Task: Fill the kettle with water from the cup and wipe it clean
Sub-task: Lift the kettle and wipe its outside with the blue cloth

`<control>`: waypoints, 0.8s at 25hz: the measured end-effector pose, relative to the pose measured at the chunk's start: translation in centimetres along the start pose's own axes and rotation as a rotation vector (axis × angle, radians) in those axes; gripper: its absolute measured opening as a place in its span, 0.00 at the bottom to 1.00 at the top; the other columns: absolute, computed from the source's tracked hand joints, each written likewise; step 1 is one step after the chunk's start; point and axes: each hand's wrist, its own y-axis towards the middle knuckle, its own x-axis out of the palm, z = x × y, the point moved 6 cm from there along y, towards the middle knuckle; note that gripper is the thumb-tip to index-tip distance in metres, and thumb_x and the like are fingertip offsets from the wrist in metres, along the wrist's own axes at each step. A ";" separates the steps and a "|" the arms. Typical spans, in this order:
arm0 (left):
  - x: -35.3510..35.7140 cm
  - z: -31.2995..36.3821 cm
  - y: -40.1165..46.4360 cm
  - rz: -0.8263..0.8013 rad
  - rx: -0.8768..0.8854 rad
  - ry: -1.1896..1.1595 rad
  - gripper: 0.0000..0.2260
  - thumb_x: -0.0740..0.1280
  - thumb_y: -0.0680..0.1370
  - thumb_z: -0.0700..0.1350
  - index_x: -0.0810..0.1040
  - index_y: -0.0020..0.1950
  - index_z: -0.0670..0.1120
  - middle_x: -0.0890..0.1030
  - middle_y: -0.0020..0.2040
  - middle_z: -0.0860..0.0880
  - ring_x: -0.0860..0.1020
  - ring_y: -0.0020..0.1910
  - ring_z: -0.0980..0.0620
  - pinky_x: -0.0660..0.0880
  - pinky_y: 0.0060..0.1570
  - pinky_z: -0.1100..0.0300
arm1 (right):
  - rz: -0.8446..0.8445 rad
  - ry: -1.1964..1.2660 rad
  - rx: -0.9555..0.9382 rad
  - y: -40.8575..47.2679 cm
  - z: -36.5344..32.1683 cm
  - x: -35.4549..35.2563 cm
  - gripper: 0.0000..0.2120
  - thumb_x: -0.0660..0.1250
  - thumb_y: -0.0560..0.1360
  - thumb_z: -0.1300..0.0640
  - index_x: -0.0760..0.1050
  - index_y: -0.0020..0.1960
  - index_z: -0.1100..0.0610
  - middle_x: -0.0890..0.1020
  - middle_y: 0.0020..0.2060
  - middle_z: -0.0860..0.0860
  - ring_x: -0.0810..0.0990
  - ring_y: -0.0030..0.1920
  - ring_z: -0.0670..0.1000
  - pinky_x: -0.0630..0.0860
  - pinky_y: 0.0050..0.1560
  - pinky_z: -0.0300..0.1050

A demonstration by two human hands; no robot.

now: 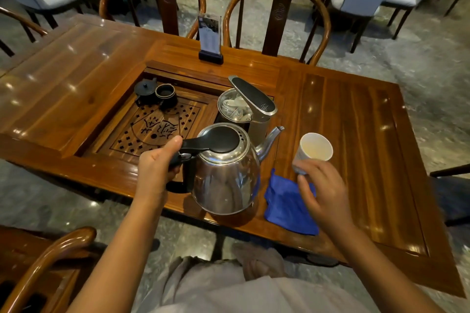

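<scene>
The steel kettle sits near the front edge of the wooden desk, its black lid closed and its spout aimed away toward the upper right. The left hand grips the kettle's black handle, fingers clenched around it and the thumb lying along the top toward the lid. To the right, the right hand holds a white paper cup low on its side between thumb and fingertips — the cup is upright, just beside the spout, and pale liquid shows inside. Whether its base touches the desk cannot be told. A folded blue cloth lies flat on the desk between kettle and right hand, partly under the wrist. Behind the kettle stands a steel pot of white cups beside a tall dispenser, and farther left a dark teapot and dark cup rest on the recessed tea tray.
</scene>
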 end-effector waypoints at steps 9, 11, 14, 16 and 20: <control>-1.5 0.7 -0.6 0.100 0.037 0.008 0.15 0.65 0.60 0.61 0.80 0.24 0.52 0.76 0.21 0.55 0.72 0.24 0.61 0.68 0.26 0.71 | -0.789 -0.456 0.394 -11.2 13.9 13.3 0.24 0.53 0.81 0.49 0.56 0.75 0.53 0.58 0.74 0.60 0.57 0.73 0.61 0.60 0.69 0.55; -1.8 0.8 -0.9 0.111 0.037 0.016 0.14 0.65 0.60 0.61 0.81 0.26 0.53 0.76 0.22 0.56 0.73 0.25 0.61 0.69 0.28 0.70 | -0.758 -0.505 0.391 -11.0 13.8 13.9 0.25 0.56 0.80 0.49 0.56 0.74 0.53 0.60 0.73 0.61 0.58 0.72 0.61 0.63 0.68 0.55; -2.4 0.8 -1.0 0.130 0.029 0.034 0.14 0.65 0.61 0.61 0.82 0.27 0.53 0.77 0.23 0.56 0.73 0.26 0.61 0.69 0.29 0.70 | -0.767 -0.556 0.398 -10.2 13.7 14.2 0.25 0.57 0.79 0.47 0.58 0.74 0.52 0.65 0.70 0.58 0.63 0.69 0.58 0.66 0.62 0.49; -2.5 0.9 -1.1 0.135 0.026 0.046 0.13 0.66 0.64 0.59 0.81 0.26 0.52 0.76 0.22 0.56 0.72 0.24 0.61 0.68 0.27 0.71 | -0.703 -0.480 0.402 -9.9 13.7 14.1 0.23 0.64 0.76 0.51 0.66 0.69 0.56 0.73 0.63 0.58 0.70 0.63 0.60 0.71 0.56 0.51; -2.5 1.1 -1.2 0.132 0.029 0.049 0.19 0.62 0.74 0.51 0.79 0.23 0.53 0.73 0.19 0.56 0.69 0.19 0.61 0.65 0.22 0.72 | -0.530 -0.326 0.336 -10.5 13.4 14.0 0.13 0.76 0.61 0.62 0.81 0.45 0.61 0.80 0.36 0.58 0.80 0.37 0.61 0.77 0.31 0.51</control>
